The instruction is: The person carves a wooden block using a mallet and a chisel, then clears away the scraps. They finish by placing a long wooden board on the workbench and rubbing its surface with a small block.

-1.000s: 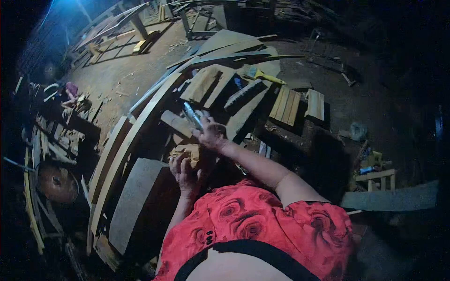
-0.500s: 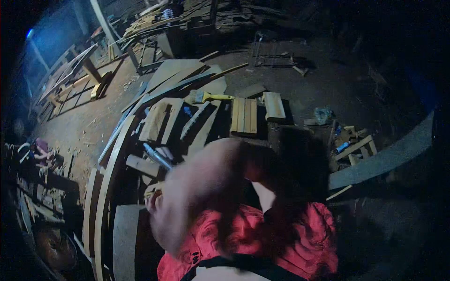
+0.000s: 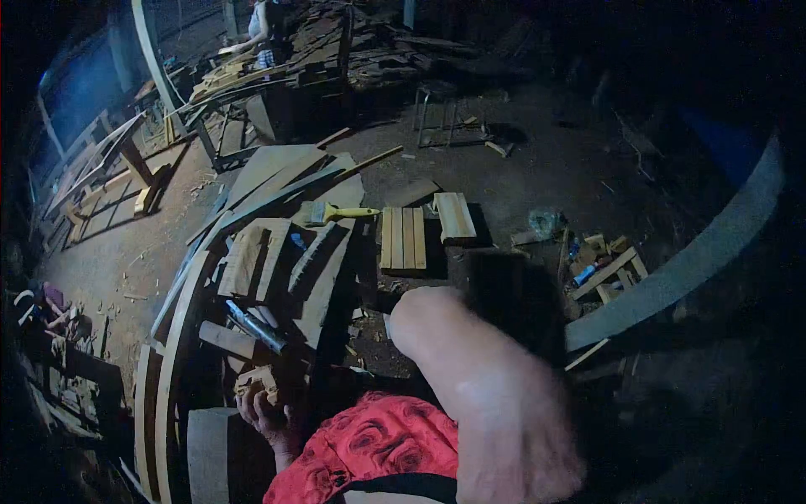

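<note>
My left hand (image 3: 267, 417) is at the lower left, its fingers wrapped round a small carved wooden piece (image 3: 255, 383). The piece is pale and rough-cut. My right hand (image 3: 525, 458) is close to the camera at the bottom right, blurred; its fingers do not show clearly, and the bent forearm reaches up to the middle of the view. Beyond my left hand lie a dark-ended blue tool (image 3: 256, 326) and a short wooden block (image 3: 227, 339). Red patterned cloth (image 3: 378, 441) covers my lap.
A yellow-handled brush (image 3: 344, 212) lies among planks ahead. Two slatted wooden pieces (image 3: 403, 238) (image 3: 455, 216) sit right of it. A curved board (image 3: 688, 260) spans the right, near wood scraps (image 3: 617, 273). At the far upper left a person (image 3: 259, 29) stands by a wood pile.
My right hand and forearm have swung from the left to the right, uncovering my left hand and the wooden piece. The view has shifted, and more of the person at the back shows.
</note>
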Demonstrator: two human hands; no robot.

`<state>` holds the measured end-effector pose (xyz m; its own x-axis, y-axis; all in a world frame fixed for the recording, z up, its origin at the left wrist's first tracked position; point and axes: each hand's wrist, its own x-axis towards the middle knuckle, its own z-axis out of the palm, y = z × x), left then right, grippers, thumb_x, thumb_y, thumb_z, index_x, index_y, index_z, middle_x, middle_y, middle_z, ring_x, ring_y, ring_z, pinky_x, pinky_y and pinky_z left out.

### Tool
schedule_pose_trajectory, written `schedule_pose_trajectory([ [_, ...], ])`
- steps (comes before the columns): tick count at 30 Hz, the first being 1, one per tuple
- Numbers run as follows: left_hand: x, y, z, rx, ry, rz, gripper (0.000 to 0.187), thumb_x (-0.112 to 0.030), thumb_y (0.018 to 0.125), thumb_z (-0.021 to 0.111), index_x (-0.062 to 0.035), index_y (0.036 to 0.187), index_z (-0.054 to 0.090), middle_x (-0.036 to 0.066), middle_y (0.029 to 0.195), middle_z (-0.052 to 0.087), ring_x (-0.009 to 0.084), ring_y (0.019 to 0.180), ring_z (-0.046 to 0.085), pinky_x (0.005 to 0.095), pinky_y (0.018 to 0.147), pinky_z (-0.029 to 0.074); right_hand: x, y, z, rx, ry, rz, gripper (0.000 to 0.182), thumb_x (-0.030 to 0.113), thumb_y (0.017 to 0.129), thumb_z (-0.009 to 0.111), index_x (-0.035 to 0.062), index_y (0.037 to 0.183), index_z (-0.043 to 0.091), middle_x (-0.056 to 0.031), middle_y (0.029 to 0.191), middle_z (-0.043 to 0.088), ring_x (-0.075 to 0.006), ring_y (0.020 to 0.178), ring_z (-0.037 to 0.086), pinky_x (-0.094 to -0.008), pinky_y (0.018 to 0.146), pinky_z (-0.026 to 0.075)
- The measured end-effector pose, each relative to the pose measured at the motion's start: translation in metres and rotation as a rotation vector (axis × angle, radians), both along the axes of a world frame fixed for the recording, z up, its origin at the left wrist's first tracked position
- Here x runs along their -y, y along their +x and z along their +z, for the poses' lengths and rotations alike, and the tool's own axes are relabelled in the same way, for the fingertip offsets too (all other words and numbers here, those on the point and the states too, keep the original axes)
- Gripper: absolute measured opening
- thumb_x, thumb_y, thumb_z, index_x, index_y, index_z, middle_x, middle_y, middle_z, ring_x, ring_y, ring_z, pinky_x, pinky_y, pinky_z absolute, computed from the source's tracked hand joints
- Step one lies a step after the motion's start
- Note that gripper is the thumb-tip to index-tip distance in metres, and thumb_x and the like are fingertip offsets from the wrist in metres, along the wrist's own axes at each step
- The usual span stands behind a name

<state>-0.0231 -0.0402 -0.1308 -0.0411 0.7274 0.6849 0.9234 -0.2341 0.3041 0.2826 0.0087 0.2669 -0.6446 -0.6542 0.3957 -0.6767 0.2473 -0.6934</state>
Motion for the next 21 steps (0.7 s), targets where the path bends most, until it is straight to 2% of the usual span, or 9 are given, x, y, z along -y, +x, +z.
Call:
schedule_pose_trajectory([
  [2,0.004,0.006,0.013,0.015,-0.111,0.030,0.054,-0.052,0.081,0.055,-0.0088,0.112,0.048,0.016,0.128,0.043,0.0385,0.126,0.031,0.0534,0.105,0.023,0.002,0.000,0.002,-0.007,0.007,-0.004,0.070,0.050,0.078,0.063,0.0001,0.124,0.049,-0.0215,0.113,0.051,-0.0371,0.103,0.053,-0.0422,0.086,0.044],
  [15,0.003,0.000,0.002,0.016,-0.039,-0.012,0.057,-0.050,0.080,0.056,-0.0070,0.116,0.050,0.018,0.127,0.043,0.0378,0.125,0.032,0.0537,0.106,0.022,0.004,0.003,0.005,-0.031,0.035,0.009,0.071,0.051,0.077,0.064,0.0001,0.124,0.049,-0.0214,0.112,0.052,-0.0367,0.102,0.054,-0.0417,0.085,0.044],
  [21,0.004,0.002,0.007,0.012,-0.118,0.020,0.059,-0.049,0.080,0.057,-0.0063,0.119,0.049,0.017,0.127,0.043,0.0395,0.126,0.030,0.0532,0.106,0.021,0.003,0.003,0.004,-0.030,0.035,0.030,0.071,0.051,0.077,0.064,0.0001,0.124,0.049,-0.0213,0.111,0.052,-0.0365,0.101,0.054,-0.0414,0.085,0.044],
])
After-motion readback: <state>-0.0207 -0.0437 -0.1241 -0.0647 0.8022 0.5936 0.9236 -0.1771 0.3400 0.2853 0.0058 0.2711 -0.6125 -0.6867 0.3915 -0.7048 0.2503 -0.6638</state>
